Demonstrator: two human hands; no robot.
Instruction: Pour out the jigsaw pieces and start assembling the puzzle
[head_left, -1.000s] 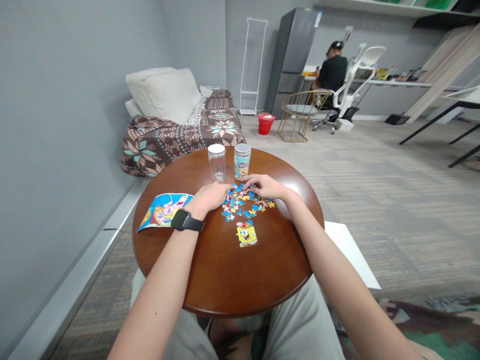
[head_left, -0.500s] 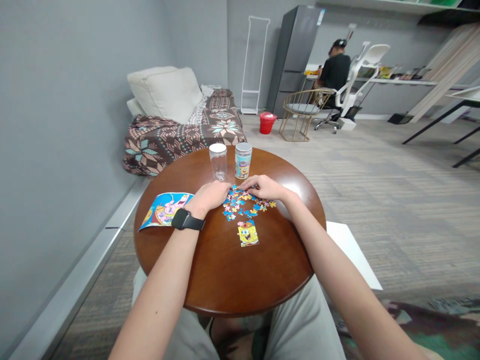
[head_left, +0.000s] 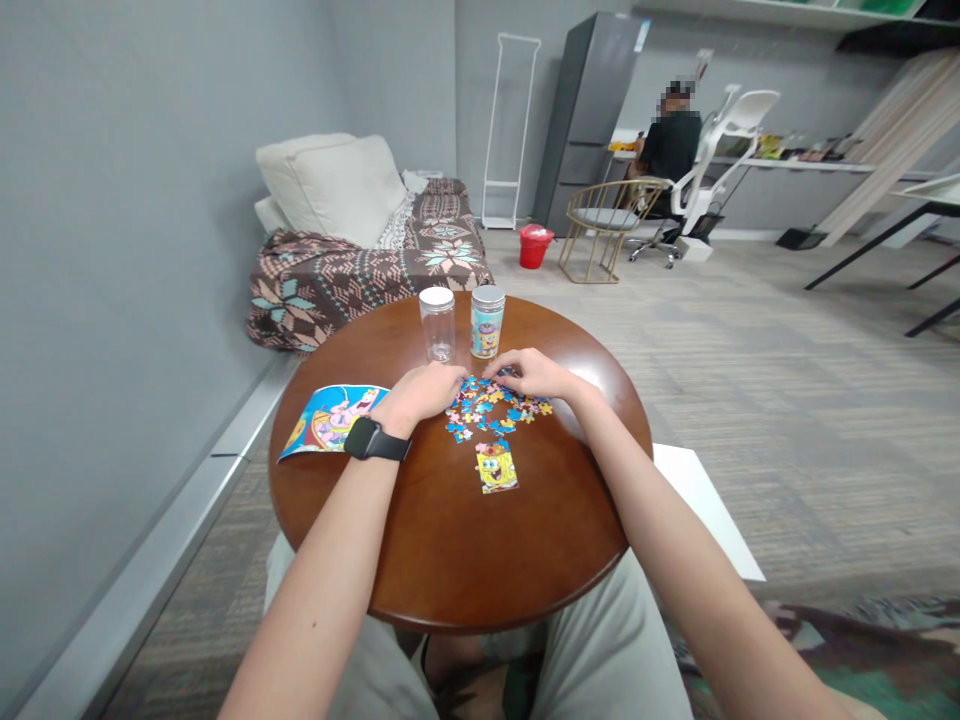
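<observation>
A heap of small jigsaw puzzle pieces, mostly blue, yellow and pink, lies in the middle of the round table. My left hand rests at the heap's left edge, its fingertips mostly hidden behind the hand. At the far right side of the heap is my right hand, fingers bent and apart from the thumb, touching or just over the pieces. Nearer to me lies a joined block of puzzle pieces with a yellow cartoon face. Left of my left wrist, a printed picture sheet lies partly under it.
Behind my hands stand a clear jar with a white lid and a cartoon-printed jar. The brown round table ends just before my lap. Farther off are a covered sofa, a red bucket and a seated person.
My right hand has shifted slightly to the right, and my left fingertips have moved a little rightward at the heap. The joined block and both jars stay in place.
</observation>
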